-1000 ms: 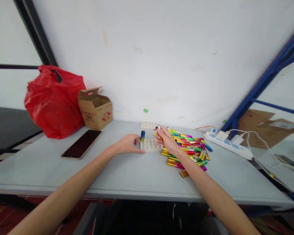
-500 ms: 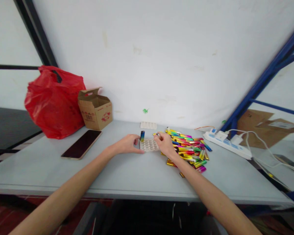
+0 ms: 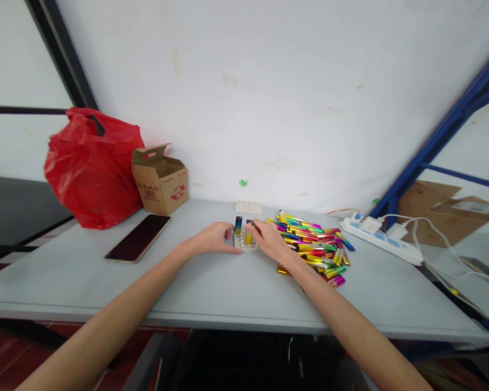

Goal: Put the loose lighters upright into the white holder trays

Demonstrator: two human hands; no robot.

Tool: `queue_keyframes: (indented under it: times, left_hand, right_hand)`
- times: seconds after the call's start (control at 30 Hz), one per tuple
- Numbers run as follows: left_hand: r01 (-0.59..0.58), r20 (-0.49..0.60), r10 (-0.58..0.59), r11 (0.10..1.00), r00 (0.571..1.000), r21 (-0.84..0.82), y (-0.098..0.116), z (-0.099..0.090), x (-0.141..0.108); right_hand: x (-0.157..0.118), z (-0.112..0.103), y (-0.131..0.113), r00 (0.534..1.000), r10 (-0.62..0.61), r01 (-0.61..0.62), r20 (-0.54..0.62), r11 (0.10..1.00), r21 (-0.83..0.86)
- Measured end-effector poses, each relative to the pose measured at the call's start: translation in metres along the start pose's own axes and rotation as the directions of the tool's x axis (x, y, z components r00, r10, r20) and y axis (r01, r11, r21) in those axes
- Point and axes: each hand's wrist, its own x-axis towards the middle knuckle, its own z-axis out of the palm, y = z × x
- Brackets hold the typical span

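At mid-frame the right hand (image 3: 269, 239) pinches a yellow lighter (image 3: 248, 238) upright at the white tray (image 3: 243, 248), near a blue lighter (image 3: 238, 225) standing in it. The left hand's (image 3: 214, 238) thumb and fingers stand apart at the tray's left edge; whether they clamp it, I can't tell. A lighter pile (image 3: 318, 248) crowds the right; below, grey table (image 3: 215, 290) stretches broadly to its front edge.

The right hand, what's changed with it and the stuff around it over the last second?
The right hand has moved left, over the white tray, bringing a yellow lighter upright there; its fingers are at the top, and I can't tell whether it's seated. Unchanged: the left hand at the tray's left end, the blue-and-yellow lighter standing there, and the phone.
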Motion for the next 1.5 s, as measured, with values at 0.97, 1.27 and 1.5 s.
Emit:
queue_keyframes:
  times: [0.97, 1.27, 1.5]
  left_hand:
    - [0.012, 0.031, -0.011, 1.0, 0.999, -0.005, 0.003, -0.004, -0.001]
    - [0.027, 0.032, -0.027, 1.0, 0.999, -0.008, 0.002, -0.009, -0.002]
    - [0.124, 0.148, -0.118, 0.992, 0.982, -0.029, -0.016, -0.035, -0.016]
  right_hand:
    - [-0.052, -0.104, -0.003, 0.966, -0.023, 0.048, 0.259, 0.994, -0.093]
    - [-0.126, -0.093, -0.003, 0.963, 0.027, 0.092, 0.267, 0.902, -0.423]
    - [-0.123, -0.078, -0.003, 0.976, 0.028, 0.083, 0.215, 0.867, -0.492]
